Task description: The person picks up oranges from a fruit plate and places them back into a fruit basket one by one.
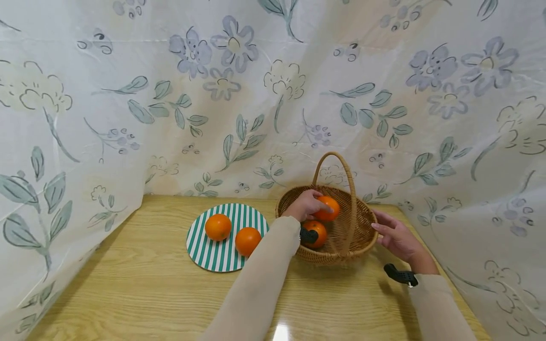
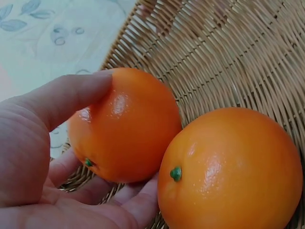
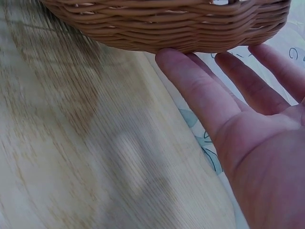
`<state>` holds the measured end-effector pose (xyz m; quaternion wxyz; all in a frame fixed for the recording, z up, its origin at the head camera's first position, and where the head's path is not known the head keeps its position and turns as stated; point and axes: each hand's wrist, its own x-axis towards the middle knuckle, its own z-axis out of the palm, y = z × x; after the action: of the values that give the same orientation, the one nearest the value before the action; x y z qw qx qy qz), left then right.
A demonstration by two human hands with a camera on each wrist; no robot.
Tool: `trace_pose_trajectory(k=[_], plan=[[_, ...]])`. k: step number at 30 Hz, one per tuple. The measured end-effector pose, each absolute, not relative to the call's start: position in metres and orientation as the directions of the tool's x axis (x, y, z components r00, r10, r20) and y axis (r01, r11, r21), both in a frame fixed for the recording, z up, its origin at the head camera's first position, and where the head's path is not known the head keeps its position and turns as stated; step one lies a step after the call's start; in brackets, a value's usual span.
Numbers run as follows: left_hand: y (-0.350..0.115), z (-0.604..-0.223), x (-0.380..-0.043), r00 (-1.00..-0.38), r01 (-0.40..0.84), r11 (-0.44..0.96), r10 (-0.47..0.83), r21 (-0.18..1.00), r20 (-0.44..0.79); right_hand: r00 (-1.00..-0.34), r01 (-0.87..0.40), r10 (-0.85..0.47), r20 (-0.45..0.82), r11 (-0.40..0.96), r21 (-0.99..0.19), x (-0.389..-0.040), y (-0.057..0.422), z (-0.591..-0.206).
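Note:
My left hand is inside the wicker basket, gripping an orange with the thumb on one side and the fingers beneath. Close up in the left wrist view, that orange shows a small green stem end and sits against a second orange. This second orange lies in the basket, partly hidden behind the wrist camera. At the basket's right side is my right hand, fingers fairly straight. Its fingertips touch the woven wall in the right wrist view, where the hand holds nothing else.
Left of the basket, a round green-and-white striped mat bears two oranges, one farther back and one by my left sleeve. The basket's tall handle arches over it. Floral cloth hangs behind the wooden table.

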<state>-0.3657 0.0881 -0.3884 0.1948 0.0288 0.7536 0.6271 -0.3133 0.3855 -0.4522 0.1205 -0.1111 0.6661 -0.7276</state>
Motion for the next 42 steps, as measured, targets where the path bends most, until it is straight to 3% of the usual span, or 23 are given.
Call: trace_pose_trajectory(k=[10, 19, 26, 32, 42], plan=[[0.09, -0.391, -0.373, -0.913, -0.246, 0.196, 0.282, 0.949, -0.295, -0.934, 0.007, -0.356, 0.037, -0.122, -0.992, -0.314, 0.387, -0.452], [0.068, -0.375, -0.364, -0.886, -0.181, 0.109, 0.414, 0.977, -0.21, -0.923, -0.01, -0.38, 0.067, -0.15, -0.989, -0.313, 0.385, -0.452], [0.045, -0.363, -0.343, -0.879, -0.007, 0.243, 0.461, 0.97, -0.122, -0.921, -0.023, -0.379, 0.086, -0.169, -0.985, -0.311, 0.386, -0.454], [0.018, -0.361, -0.319, -0.909, 0.172, 0.367, 0.418, 0.914, 0.003, -0.92, -0.021, -0.384, 0.08, -0.156, -0.988, -0.308, 0.383, -0.453], [-0.021, -0.38, -0.288, -0.922, 0.299, 0.302, 0.334, 0.905, 0.193, -0.931, -0.02, -0.355, 0.08, -0.17, -0.985, -0.298, 0.381, -0.454]])
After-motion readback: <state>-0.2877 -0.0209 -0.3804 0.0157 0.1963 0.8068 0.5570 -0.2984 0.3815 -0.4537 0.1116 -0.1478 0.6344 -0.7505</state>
